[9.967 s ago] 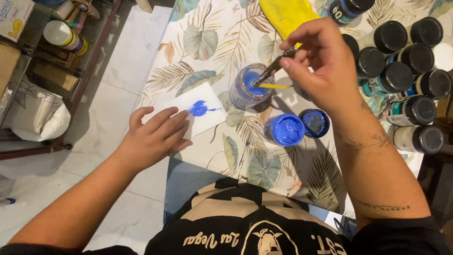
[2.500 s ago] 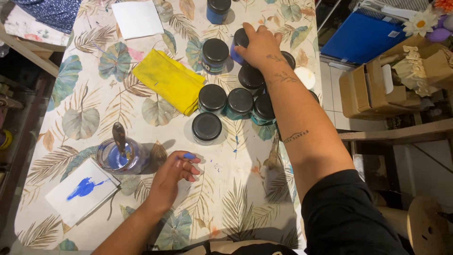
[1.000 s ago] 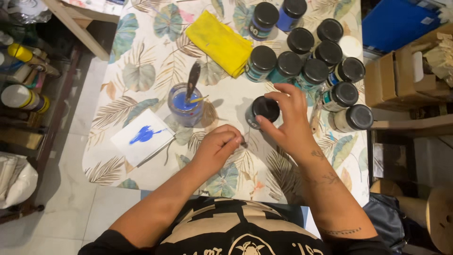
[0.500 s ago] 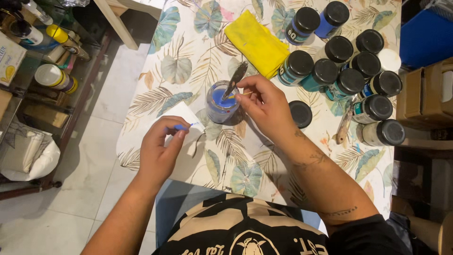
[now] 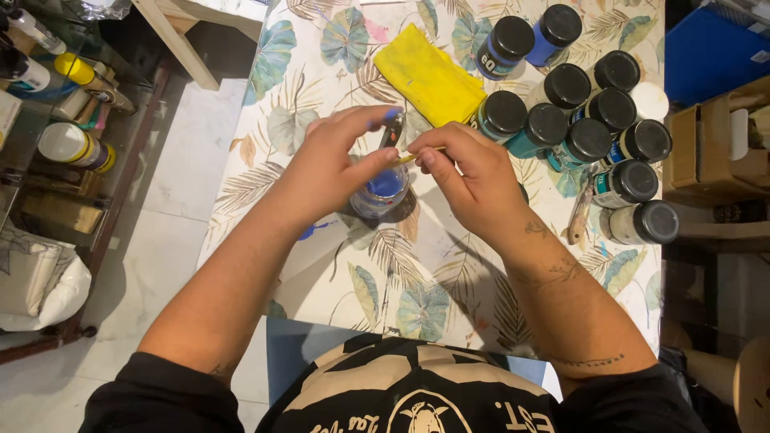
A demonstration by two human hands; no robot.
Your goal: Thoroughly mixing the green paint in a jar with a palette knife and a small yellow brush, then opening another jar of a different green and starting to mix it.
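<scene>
Directly below both hands stood a small clear glass jar of blue-tinted water, round in section, resting on the leaf-patterned tablecloth near the middle of the table. Above its mouth, a thin paintbrush with a yellow wooden handle and dark ferrule was held between the two hands.

The left hand was partly closed: thumb and forefinger were pinched together at the brush's head, the forefinger tip smeared with blue paint. The right hand was curled, its thumb and fingers gripping the yellow handle; how the hidden fingers lay could not be determined.

Beside the left forearm, a white paper sheet bearing a blue smear lay flat on the cloth, mostly covered by the arm. To the right, a worn wooden-handled tool lay near the jars.

Farther off, a folded yellow cloth of soft matte fabric lay just beside a cluster of round paint jars with glossy black screw lids, standing upright and closely packed.
</scene>
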